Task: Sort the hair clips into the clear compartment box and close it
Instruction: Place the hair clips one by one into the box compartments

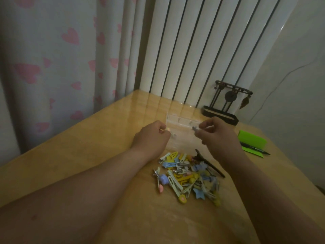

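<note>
Wooden table [88, 164]. Clear compartment box [182, 120] mid-table, looks light and brittle. Hair clip pile [190, 176] just nearer: small, stiff, slick, best nipped at the ends. Left hand [151, 138] pinches a yellowish clip [162, 129] and right hand [216, 136] a pale clip [202, 128], both over the box.

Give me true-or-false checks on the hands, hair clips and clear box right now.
The left hand pinches a small yellow clip, the right hand a small pale clip, above the clear plastic compartment box. True.
The pile of colourful hair clips lies inside the box. False: it lies on the glossy wooden table, nearer the person.
A black pen lies on the bright green card. True.
The long dark hair claw is in the left hand. False: it rests at the pile's right edge.
</note>
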The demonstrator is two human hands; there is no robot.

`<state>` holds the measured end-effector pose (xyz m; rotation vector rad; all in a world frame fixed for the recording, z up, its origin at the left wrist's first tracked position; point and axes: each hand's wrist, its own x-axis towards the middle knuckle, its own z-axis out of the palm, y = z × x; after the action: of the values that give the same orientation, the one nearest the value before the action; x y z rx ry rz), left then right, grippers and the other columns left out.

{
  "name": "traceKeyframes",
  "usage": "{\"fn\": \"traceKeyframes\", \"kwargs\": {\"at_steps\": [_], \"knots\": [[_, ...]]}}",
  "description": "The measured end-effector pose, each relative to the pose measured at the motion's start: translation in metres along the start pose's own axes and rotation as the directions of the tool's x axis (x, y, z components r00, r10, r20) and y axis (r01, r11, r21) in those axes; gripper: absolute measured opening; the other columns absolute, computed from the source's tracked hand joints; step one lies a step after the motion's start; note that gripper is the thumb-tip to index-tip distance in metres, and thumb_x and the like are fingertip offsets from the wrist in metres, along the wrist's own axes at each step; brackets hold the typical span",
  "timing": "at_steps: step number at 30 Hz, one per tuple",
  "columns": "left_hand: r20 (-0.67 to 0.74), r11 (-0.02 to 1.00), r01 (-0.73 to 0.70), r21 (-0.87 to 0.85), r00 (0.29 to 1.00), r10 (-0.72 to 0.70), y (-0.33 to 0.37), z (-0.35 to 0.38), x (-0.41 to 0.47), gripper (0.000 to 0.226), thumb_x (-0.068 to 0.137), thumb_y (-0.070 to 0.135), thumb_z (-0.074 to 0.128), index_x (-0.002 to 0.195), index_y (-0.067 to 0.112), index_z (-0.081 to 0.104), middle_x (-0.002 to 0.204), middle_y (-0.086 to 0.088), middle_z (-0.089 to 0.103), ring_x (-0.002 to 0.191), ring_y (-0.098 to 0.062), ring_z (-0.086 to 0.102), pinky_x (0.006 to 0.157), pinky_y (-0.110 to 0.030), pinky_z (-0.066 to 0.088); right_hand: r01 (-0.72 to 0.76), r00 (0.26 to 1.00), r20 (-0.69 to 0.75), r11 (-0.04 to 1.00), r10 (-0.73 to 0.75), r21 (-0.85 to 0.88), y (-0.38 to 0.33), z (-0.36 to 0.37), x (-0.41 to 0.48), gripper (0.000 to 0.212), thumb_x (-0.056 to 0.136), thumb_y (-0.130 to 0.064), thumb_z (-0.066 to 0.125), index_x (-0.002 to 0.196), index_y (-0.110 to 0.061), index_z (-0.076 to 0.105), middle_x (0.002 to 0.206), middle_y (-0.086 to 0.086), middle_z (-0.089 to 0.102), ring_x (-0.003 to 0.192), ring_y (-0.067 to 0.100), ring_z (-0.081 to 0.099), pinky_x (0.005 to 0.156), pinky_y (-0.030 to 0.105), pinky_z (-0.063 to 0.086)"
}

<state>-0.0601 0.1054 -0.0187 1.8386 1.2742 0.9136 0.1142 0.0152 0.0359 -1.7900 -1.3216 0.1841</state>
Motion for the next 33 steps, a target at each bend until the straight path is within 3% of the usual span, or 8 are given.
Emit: {"fn": "traceKeyframes", "kwargs": {"at_steps": [2,7,15,22,26,33], "knots": [[0.003,1.000,0.001,-0.001,1.000,-0.001,0.000,-0.001,0.000,0.061,0.080,0.053,0.043,0.133,0.030,0.064,0.121,0.005,0.070,0.110,-0.026,0.067,0.103,-0.048,0.052,-0.020,0.999,0.033,0.999,0.022,-0.043,-0.001,0.005,0.019,0.011,0.092,-0.026,0.076,0.096,-0.026,0.065,0.093,-0.003,0.072,0.083,0.018,0.069,0.062,0.036,0.054],[0.002,1.000,-0.003,-0.011,1.000,0.003,0.001,0.000,0.000,0.059,0.082,0.052,0.043,0.132,0.030,0.064,0.119,0.005,0.070,0.108,-0.026,0.067,0.104,-0.048,0.052,-0.009,0.997,0.079,0.986,0.022,-0.169,-0.007,0.029,0.062,0.010,0.090,-0.024,0.077,0.093,-0.020,0.068,0.093,-0.001,0.070,0.083,0.019,0.067,0.078,0.049,0.063],[0.005,1.000,-0.024,-0.009,1.000,0.024,-0.001,0.000,0.002,0.056,0.086,0.053,0.045,0.133,0.029,0.064,0.119,0.006,0.071,0.109,-0.023,0.067,0.103,-0.049,0.051,0.037,0.975,0.219,0.930,0.047,-0.367,-0.007,0.072,0.093,0.013,0.087,-0.031,0.080,0.086,-0.019,0.075,0.084,-0.001,0.074,0.083,0.017,0.070,0.083,0.046,0.063],[-0.002,0.999,-0.035,0.007,0.999,0.035,-0.007,-0.002,0.006,0.059,0.084,0.053,0.044,0.135,0.030,0.066,0.127,0.005,0.071,0.116,-0.023,0.066,0.104,-0.046,0.052,0.115,0.967,0.255,0.938,-0.030,-0.328,0.012,0.045,0.078,0.029,0.097,-0.051,0.064,0.092,-0.026,0.077,0.087,-0.008,0.074,0.083,0.012,0.068,0.079,0.038,0.059],[0.000,0.997,-0.079,-0.002,0.997,0.079,-0.008,-0.003,0.009,0.055,0.089,0.054,0.046,0.128,0.027,0.074,0.126,0.006,0.075,0.116,-0.020,0.067,0.103,-0.043,0.054,0.196,0.942,0.329,0.907,-0.068,-0.373,0.033,0.023,0.067,0.014,0.097,-0.032,0.072,0.105,-0.025,0.081,0.104,-0.008,0.076,0.098,0.011,0.067,0.091,0.035,0.055],[0.000,0.989,-0.150,-0.005,0.989,0.150,-0.011,0.002,0.012,0.031,0.102,0.037,0.057,0.120,0.024,0.079,0.115,0.008,0.079,0.113,-0.014,0.067,0.101,-0.033,0.051,0.072,0.969,0.248,0.944,0.010,-0.322,0.066,-0.013,0.062,0.014,0.098,-0.015,0.070,0.105,-0.022,0.081,0.105,-0.006,0.076,0.104,0.014,0.068,0.095,0.032,0.052]]}}
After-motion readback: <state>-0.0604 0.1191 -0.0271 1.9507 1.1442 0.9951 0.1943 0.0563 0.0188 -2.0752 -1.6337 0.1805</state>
